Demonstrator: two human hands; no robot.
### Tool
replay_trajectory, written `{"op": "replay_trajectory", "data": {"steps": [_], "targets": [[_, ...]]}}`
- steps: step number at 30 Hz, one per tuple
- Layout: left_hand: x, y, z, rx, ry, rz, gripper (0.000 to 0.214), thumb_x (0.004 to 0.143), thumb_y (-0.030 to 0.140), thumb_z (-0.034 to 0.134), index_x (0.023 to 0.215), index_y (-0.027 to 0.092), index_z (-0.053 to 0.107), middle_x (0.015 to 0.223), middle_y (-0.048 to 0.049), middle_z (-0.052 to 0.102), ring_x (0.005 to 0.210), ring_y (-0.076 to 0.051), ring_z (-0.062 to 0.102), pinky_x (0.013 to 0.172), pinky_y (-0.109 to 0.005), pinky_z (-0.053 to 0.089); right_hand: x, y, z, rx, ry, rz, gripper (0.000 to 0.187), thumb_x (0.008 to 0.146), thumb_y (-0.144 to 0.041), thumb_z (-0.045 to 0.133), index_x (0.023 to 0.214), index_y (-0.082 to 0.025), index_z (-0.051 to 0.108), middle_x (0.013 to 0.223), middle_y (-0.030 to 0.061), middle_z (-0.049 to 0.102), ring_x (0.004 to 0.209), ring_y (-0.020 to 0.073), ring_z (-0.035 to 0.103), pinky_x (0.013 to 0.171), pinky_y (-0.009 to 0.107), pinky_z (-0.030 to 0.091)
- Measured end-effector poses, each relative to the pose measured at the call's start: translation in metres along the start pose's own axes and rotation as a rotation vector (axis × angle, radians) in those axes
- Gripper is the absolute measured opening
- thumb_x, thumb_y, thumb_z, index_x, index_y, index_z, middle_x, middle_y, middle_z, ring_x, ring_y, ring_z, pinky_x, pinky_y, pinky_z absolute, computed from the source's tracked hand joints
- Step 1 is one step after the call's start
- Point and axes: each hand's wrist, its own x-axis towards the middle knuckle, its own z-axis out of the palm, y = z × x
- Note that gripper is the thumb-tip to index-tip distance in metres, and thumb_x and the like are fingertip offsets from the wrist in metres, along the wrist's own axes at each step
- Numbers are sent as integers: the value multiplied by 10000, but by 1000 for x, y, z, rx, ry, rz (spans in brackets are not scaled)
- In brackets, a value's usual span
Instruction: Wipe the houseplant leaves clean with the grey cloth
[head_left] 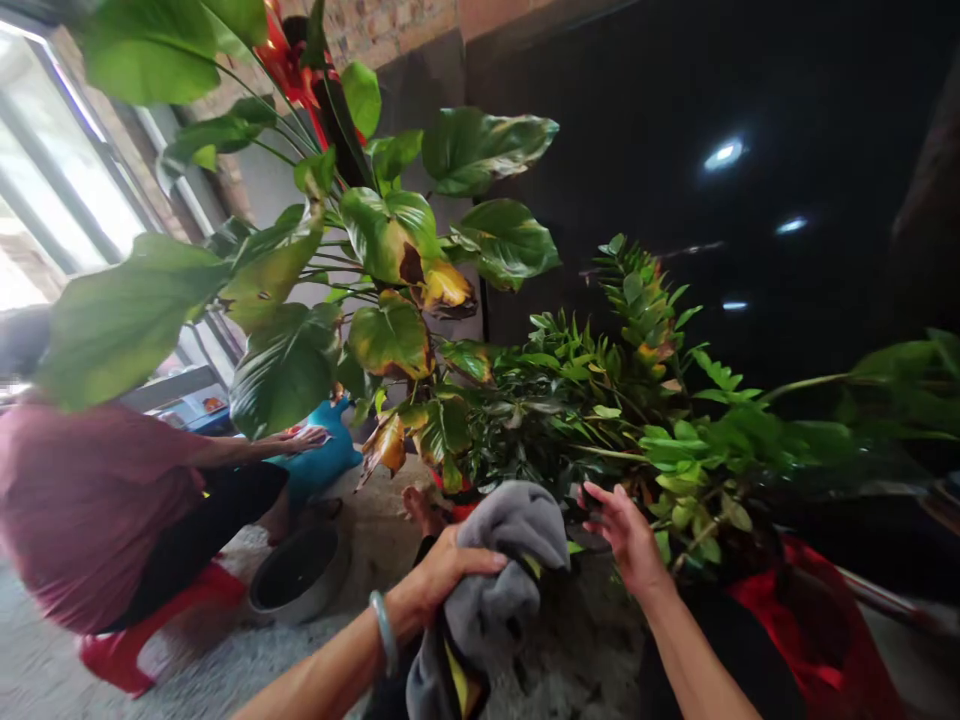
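Grey cloth (510,560), bunched and hanging in folds with a yellow strip showing low down, sits at the bottom middle of the view, in front of the plants; the left hand (442,570) grasps it from the left, fingers clenched over its upper fold; a pale green bangle (384,630) rings that wrist. The right hand (630,540) is just right of the cloth and apart from it, fingers loosely spread and holding nothing, the fingertips at the lower stems of the small-leaved plant (600,400); this plant stands behind both hands, some leaflets yellowed. Left of it rises a large-leaved plant (390,250), several leaves browned at the edges; a red wrap (810,620) lies at lower right. At far left another person (90,500) in a pink top sits on a red stool (127,660), one hand (304,437) resting on a teal object (322,460); a grey pot (296,575) stands on the floor between that person and the cloth.
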Motion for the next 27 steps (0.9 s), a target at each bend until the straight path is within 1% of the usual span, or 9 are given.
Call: {"op": "replay_trajectory", "data": {"steps": [4,6,9,13,16,19,21,24,27], "targets": [[18,55,3,4,146,264,453,544,296,804,964,143,726,923,-67,748,805,-231,669,754,-302,532,2,1,0,-16,-27,-14,540,571,-704,659,818,-236,769,901,97,753,905,288,627,647,350,455],[36,61,6,17,273,303,449,517,310,810,919,133,721,845,-60,741,761,-228,662,731,-312,531,0,2,3,-3,-46,-19,517,580,-690,666,837,-254,769,934,85,753,905,280,632,651,345,459],[46,29,9,68,330,168,427,463,299,823,846,140,723,747,-35,725,730,-233,658,726,-332,524,-1,5,5,9,-52,-29,483,595,-657,682,874,-272,768,1040,73,740,909,272,636,646,339,470],[20,-8,7,131,62,60,468,451,248,835,905,174,749,848,-22,748,844,-256,671,811,-339,519,-1,9,3,-15,-41,-34,486,597,-657,677,870,-265,767,1115,80,718,934,283,618,661,354,468],[5,21,0,111,102,192,425,506,273,825,908,159,747,844,-35,750,818,-246,676,792,-329,530,0,8,2,-31,-44,-35,503,626,-677,639,868,-254,763,1080,90,724,942,285,604,679,361,453],[15,67,-10,92,310,424,416,546,300,811,916,125,735,880,-64,746,810,-236,675,755,-308,538,0,7,3,-28,-40,-24,497,627,-672,638,860,-251,762,993,88,736,922,273,602,677,350,446],[28,77,-16,57,470,478,429,546,319,809,916,117,728,891,-73,746,815,-230,678,750,-305,543,0,7,5,-26,-33,-16,483,616,-658,650,851,-251,762,950,84,739,909,268,603,670,343,449],[33,53,-19,41,612,325,423,483,292,821,854,112,726,792,-70,745,724,-220,677,687,-306,550,-1,8,5,-30,-10,-13,463,609,-635,661,844,-248,761,957,85,738,894,265,603,646,337,459],[13,18,-18,45,548,168,405,466,280,815,832,127,729,740,-62,742,650,-214,668,629,-307,549,-1,9,3,-20,0,-19,427,604,-600,683,840,-253,764,1002,81,734,882,261,609,626,335,472]]}}
